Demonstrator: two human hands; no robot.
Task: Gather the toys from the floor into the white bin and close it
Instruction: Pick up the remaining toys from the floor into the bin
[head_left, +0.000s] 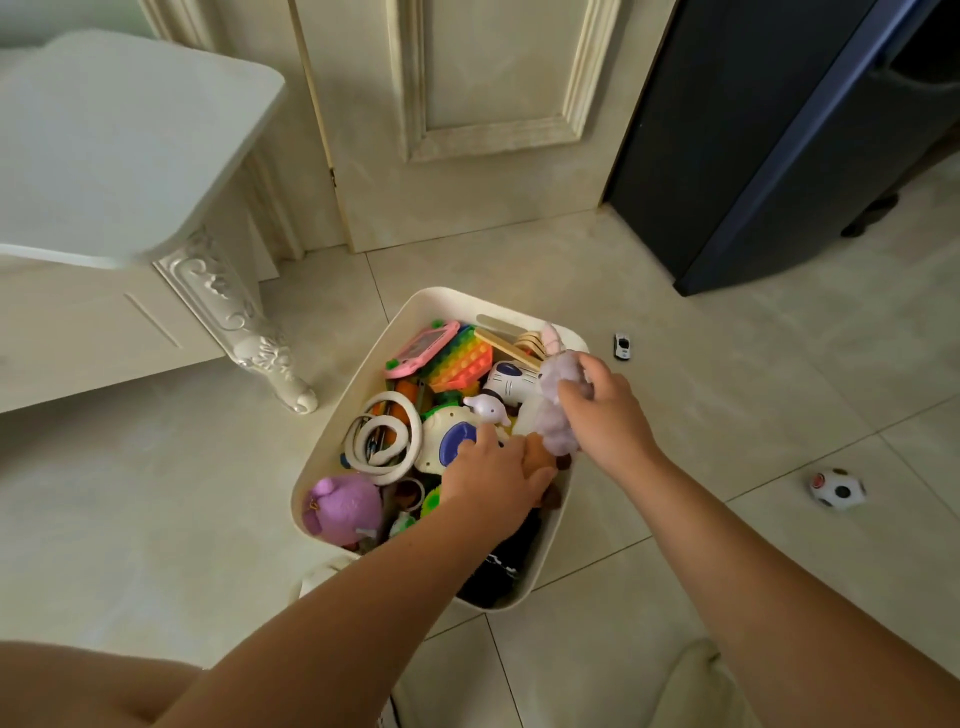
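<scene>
1. The left hand (493, 478) reaches into the white bin (415, 312) near its right wall, palm down on the heap; its fingers are curled, and whether they hold anything I cannot tell.
2. The right hand (602, 410) is closed on a pale lilac plush toy (558, 410), which hangs from the fingers over the bin's right rim, touching the toys below.
3. The bin is heaped almost to the rim: a purple plush (343, 506) at the near left corner, white rings (384, 436) by the left wall, a pink tablet toy (423, 348) at the far side.
4. Risk: with so full a heap, the lilac plush may sit proud or slide over the rim, and a lid might not seat.
5. Farther off on the floor, a small ball (837, 488) lies right of the bin, and a toy car (622, 345) just beyond its far right corner, both still ungathered.
</scene>
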